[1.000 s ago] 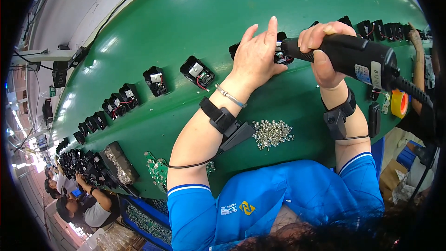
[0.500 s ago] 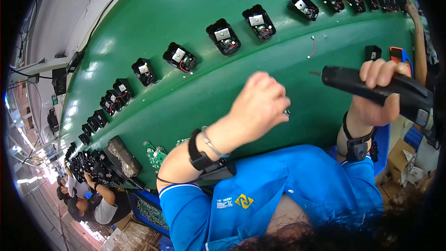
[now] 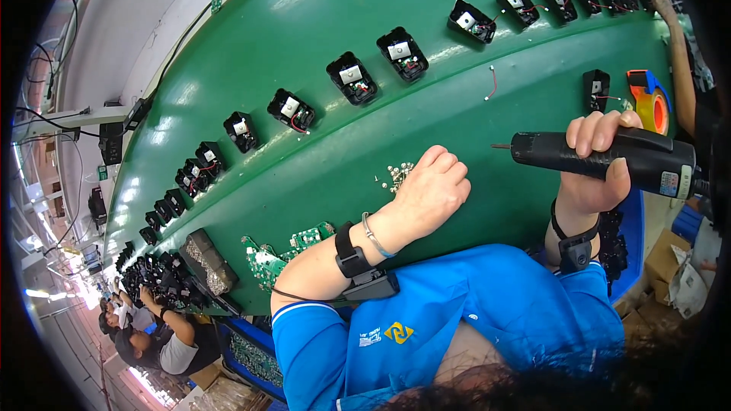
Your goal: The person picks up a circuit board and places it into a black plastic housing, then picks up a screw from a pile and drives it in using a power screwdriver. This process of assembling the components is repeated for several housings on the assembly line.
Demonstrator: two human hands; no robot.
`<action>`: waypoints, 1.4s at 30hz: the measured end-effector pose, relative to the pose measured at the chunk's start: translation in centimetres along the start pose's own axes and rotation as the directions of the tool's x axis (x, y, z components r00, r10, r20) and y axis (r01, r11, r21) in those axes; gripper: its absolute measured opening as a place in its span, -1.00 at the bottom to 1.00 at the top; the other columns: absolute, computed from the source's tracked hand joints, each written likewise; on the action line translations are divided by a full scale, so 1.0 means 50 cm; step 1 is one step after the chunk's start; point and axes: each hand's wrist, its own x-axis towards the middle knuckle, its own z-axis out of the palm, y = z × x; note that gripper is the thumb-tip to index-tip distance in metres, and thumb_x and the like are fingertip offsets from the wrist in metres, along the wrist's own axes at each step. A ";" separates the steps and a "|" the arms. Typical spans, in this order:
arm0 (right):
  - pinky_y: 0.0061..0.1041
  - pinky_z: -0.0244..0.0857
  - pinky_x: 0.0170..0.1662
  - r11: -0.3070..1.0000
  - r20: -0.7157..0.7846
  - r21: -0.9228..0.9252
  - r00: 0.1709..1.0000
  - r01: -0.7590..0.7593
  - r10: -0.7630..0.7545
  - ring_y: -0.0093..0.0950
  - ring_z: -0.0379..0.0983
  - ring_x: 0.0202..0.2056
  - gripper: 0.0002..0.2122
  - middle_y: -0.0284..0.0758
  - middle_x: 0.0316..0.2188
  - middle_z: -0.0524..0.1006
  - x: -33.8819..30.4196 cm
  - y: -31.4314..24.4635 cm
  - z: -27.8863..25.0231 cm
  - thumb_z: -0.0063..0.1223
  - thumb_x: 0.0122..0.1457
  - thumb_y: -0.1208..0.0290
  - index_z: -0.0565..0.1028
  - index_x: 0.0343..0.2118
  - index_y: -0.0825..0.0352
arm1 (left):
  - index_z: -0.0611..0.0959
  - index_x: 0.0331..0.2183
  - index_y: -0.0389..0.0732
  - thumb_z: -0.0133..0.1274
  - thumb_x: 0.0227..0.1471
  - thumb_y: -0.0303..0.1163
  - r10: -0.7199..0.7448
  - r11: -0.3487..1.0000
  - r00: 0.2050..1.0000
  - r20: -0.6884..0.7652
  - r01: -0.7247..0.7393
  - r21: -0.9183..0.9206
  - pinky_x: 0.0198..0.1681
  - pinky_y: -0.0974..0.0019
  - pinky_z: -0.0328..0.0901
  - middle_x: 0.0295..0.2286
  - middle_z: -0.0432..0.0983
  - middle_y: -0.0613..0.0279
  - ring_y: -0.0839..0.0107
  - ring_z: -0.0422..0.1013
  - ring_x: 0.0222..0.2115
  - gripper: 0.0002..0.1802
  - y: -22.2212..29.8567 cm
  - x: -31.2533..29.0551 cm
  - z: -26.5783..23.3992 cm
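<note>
My right hand is wrapped round a black electric screwdriver, held nearly level with its thin bit pointing left. Over the green table my left hand has its fingers curled in; what they hold, if anything, is hidden. Just beside it lies a small pile of silver screws. The screwdriver's tip is apart from my left hand. Beyond, an open black housing with a metal plate and a small circuit board stands in a long row of similar ones.
Green circuit boards lie near my left forearm. A dark tray of small parts and heaped black parts are further left. A tape dispenser and a single housing are at right. Other people work at both ends.
My left hand has moved down and the screw pile now shows beside it. The screwdriver has come left and down and is more level. The view has shifted a little.
</note>
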 end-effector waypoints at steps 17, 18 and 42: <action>-0.61 0.05 -0.46 0.948 -0.007 0.300 0.994 0.109 -0.112 -0.60 0.17 -0.55 -0.57 -0.41 -0.54 0.24 0.052 -0.036 0.012 -0.01 -0.12 0.27 0.18 -0.20 0.34 | 0.52 -0.48 -0.23 0.01 -0.16 -0.51 -0.694 0.483 0.716 -0.074 0.388 -0.785 -0.42 0.49 0.24 -0.51 0.41 0.28 0.53 0.32 -0.47 -0.93 -0.024 0.035 -0.036; -0.60 0.05 -0.46 0.957 -0.049 0.267 0.993 0.113 -0.103 -0.60 0.17 -0.55 -0.58 -0.41 -0.54 0.25 0.047 -0.037 0.004 -0.03 -0.12 0.27 0.19 -0.20 0.34 | 0.53 -0.48 -0.19 0.06 -0.27 -0.48 -0.611 0.680 0.771 -0.180 0.395 -0.617 -0.36 0.33 0.20 -0.51 0.40 0.26 0.35 0.30 -0.42 -0.85 -0.032 0.033 -0.038; -0.61 0.04 -0.41 0.965 -0.253 0.254 0.967 0.073 -0.007 -0.59 0.13 -0.54 -0.64 -0.41 -0.57 0.19 0.044 -0.042 -0.038 -0.03 -0.12 0.36 0.19 -0.26 0.36 | 0.52 -0.50 -0.24 0.01 -0.19 -0.55 -0.628 0.529 0.778 0.020 0.446 -0.722 -0.48 0.51 0.21 -0.55 0.40 0.30 0.57 0.30 -0.55 -0.93 -0.065 0.101 -0.020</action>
